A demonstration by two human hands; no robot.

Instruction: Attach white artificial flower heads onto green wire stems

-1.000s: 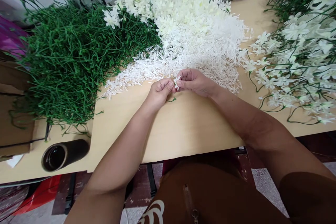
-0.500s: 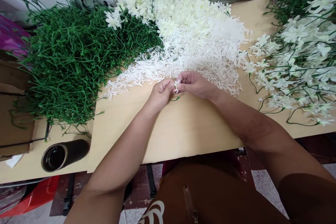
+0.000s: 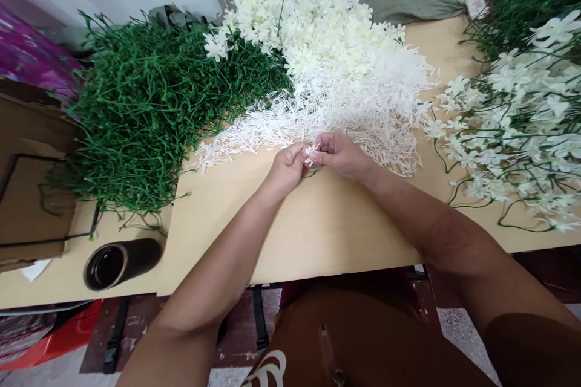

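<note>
My left hand [image 3: 285, 169] and my right hand [image 3: 341, 155] meet over the wooden table [image 3: 318, 224], fingers pinched together. Between the fingertips sits a small white flower [image 3: 311, 153]. A thin green stem [image 3: 312, 174] pokes out under my left hand's fingers. Just behind the hands lies a heap of loose white plastic pieces [image 3: 345, 109], with a mound of cream flower heads [image 3: 308, 18] farther back.
A big pile of green stems [image 3: 149, 103] covers the table's left. Finished stems with white flowers [image 3: 517, 115] lie at the right. A dark cylinder [image 3: 120, 262] lies on its side at the front left, next to a cardboard box [image 3: 31, 193].
Both hands keep their pinch on the flower and stem with small finger shifts. The camera has tipped up a little, so everything sits lower in view.
</note>
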